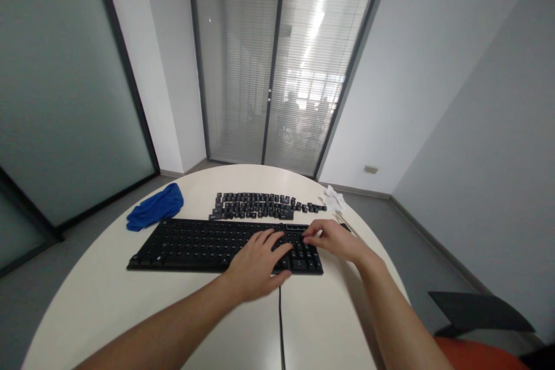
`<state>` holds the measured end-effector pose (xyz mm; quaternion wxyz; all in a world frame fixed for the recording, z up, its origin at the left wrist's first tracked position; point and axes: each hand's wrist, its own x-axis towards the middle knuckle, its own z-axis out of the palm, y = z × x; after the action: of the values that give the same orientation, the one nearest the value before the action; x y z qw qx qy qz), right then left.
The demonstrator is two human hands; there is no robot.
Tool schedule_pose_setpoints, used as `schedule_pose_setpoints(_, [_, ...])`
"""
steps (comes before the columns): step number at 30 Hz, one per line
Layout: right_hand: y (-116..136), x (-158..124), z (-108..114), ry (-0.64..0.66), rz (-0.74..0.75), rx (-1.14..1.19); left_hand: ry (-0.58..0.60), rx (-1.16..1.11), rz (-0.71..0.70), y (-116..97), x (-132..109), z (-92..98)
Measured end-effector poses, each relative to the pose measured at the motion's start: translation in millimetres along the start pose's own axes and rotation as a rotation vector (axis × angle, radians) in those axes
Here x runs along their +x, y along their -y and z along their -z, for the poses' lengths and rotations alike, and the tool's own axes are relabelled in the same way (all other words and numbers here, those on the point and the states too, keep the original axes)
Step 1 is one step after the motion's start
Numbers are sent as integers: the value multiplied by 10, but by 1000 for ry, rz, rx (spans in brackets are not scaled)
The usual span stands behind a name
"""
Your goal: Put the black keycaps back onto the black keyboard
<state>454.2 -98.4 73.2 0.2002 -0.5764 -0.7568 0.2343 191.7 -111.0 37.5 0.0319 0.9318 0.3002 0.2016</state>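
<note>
A black keyboard (pixel 191 245) lies on a round white table (pixel 108 300), its keycaps taken off. My left hand (pixel 258 263) rests flat on the keyboard's right part, fingers stretched out and apart. My right hand (pixel 332 238) is at the keyboard's upper right corner, fingers curled in a pinch over the frame; whether it holds anything is too small to tell. Several loose black keycaps (pixel 260 206) lie in rows just behind the keyboard.
A blue cloth (pixel 156 207) lies crumpled at the left behind the keyboard. A white tissue (pixel 335 198) and some thin sticks (pixel 342 219) sit at the right rear. The keyboard's cable (pixel 281 324) runs toward me. A dark chair (pixel 477 312) stands at the right.
</note>
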Motion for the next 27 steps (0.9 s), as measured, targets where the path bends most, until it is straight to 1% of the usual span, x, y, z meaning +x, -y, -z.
schedule_pose_setpoints(4, [-24,2,-2,13,12,40,-1,-3,-1,5,-2,-9])
schedule_pose_setpoints(9, [-104,28,-38,8,-13,120,-16,-8,-5,8,-4,-18])
schedule_pose_setpoints(12, [-131,29,-56,-41,-31,167,-20,-5,-4,12,-5,-27])
schedule_pose_setpoints(14, [-128,24,-60,-59,-83,202,-19,-2,-7,14,-6,-32])
schedule_pose_setpoints(17, [-99,29,-62,6,-159,270,-11,8,-5,8,-3,-27])
schedule_pose_setpoints(20, [-71,48,-70,62,-161,315,-3,19,5,-2,2,-12])
schedule_pose_setpoints(27, [-92,82,-104,67,-168,397,-4,3,6,1,8,-6])
